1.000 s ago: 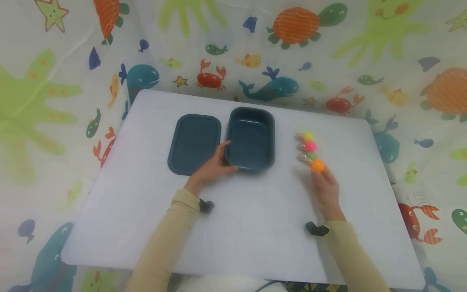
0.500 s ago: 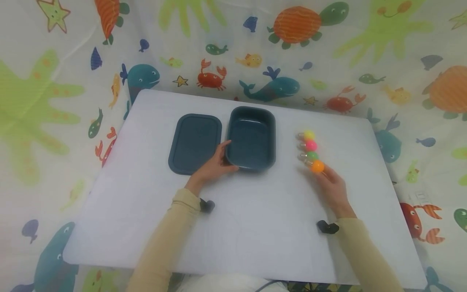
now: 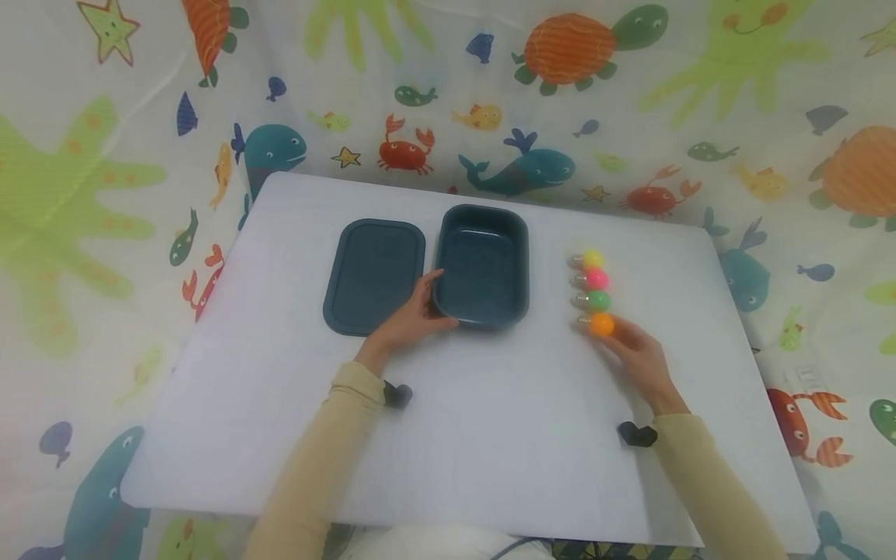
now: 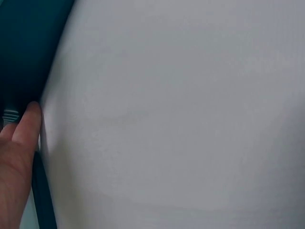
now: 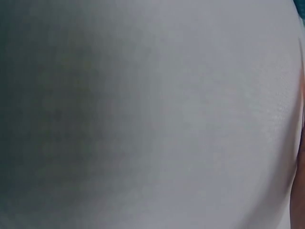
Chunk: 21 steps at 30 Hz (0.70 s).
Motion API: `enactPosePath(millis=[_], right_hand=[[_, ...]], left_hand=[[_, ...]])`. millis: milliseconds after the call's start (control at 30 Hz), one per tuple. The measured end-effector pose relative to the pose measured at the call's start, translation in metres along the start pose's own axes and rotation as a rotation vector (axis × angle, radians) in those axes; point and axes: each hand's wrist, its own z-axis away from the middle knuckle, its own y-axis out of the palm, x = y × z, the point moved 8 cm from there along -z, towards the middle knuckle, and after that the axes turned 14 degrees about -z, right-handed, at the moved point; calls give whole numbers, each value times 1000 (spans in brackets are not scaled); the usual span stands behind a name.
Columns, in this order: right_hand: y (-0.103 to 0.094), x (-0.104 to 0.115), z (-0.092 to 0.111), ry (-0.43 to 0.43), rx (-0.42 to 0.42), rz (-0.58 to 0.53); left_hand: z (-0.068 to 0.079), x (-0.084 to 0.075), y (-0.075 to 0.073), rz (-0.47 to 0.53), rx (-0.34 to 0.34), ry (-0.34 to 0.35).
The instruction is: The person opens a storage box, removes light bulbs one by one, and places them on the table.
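Observation:
A dark teal rectangular container (image 3: 481,268) stands without its lid on the white table. My left hand (image 3: 406,320) holds its near left corner, thumb along the front side and fingers at the left side. The left wrist view shows the thumb of that hand (image 4: 24,143) against the container wall (image 4: 28,47). On the right, my right hand (image 3: 640,359) pinches the round end of an orange light bulb (image 3: 600,324), the nearest in a row. Behind it lie a green bulb (image 3: 598,301), a pink bulb (image 3: 596,279) and a yellow bulb (image 3: 593,259), metal bases pointing left.
The matching flat teal lid (image 3: 374,276) lies just left of the container, partly behind the left hand. A curtain (image 3: 448,93) with sea animals hangs behind and beside the white table (image 3: 490,451). Dark wrist cameras sit at both cuffs.
My right hand has brought the orange bulb down and slightly nearer, to the front end of the row, uncovering the green bulb. The left hand keeps its place on the container.

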Motion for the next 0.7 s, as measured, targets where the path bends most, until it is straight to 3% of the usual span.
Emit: enactPosePath(millis=[467,700], right_hand=[[-5,0,-2,6,16,62],[-3,10,-6,-28,63,87]], left_hand=[[-2,-5,3,0,27,16],[-2,-5,-1,30,34,38]])
